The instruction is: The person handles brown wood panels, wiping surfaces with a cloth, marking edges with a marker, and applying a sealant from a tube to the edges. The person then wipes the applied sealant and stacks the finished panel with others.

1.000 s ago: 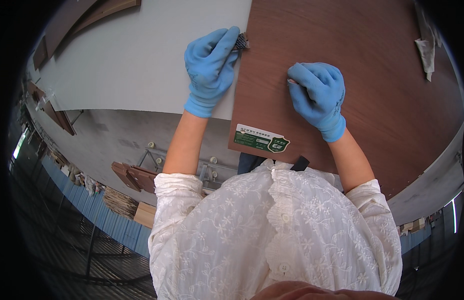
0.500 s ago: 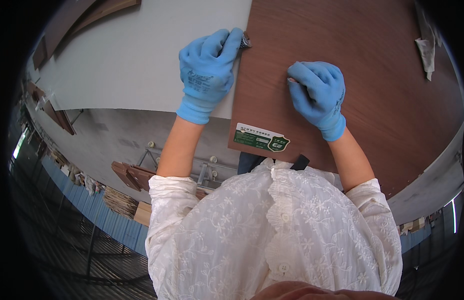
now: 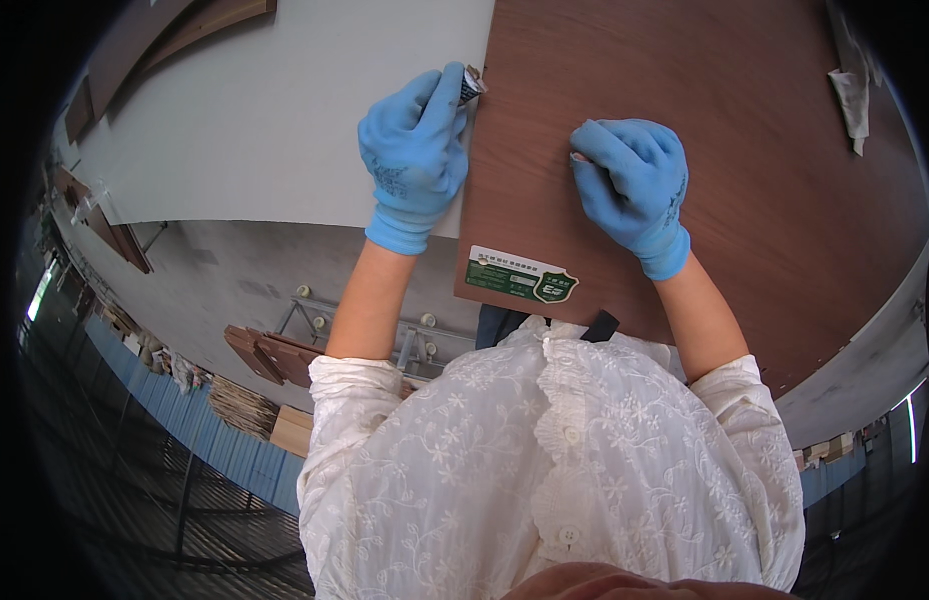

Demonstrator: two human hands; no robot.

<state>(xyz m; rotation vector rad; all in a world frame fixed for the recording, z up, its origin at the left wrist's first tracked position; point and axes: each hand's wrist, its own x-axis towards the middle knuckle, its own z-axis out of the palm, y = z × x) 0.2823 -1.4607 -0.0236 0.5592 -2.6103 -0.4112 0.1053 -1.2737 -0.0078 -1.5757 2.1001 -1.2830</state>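
Observation:
A reddish-brown wood-grain panel [image 3: 755,210] lies in front of me, its left edge over a pale grey-white board [image 3: 285,110]. My left hand [image 3: 417,150], in a blue glove, is closed on a small dark printed piece [image 3: 471,86] with a brownish end, right at the panel's left edge. The piece's kind does not show clearly. Over the panel, my right hand [image 3: 633,185], gloved too, is curled shut. A small pinkish spot shows at its fingertips; whatever it may hold is hidden. A green-and-white label [image 3: 523,274] is on the panel's near left corner.
At the far left, brown boards [image 3: 175,35] lie on the pale surface. A whitish crumpled strip [image 3: 851,105] lies at the panel's far right. On the floor to the left are a metal frame with wheels [image 3: 410,340] and several brown pieces [image 3: 270,350].
My left hand has shifted slightly nearer to me and left along the panel's edge, with the small piece tipped differently. My right hand has barely moved.

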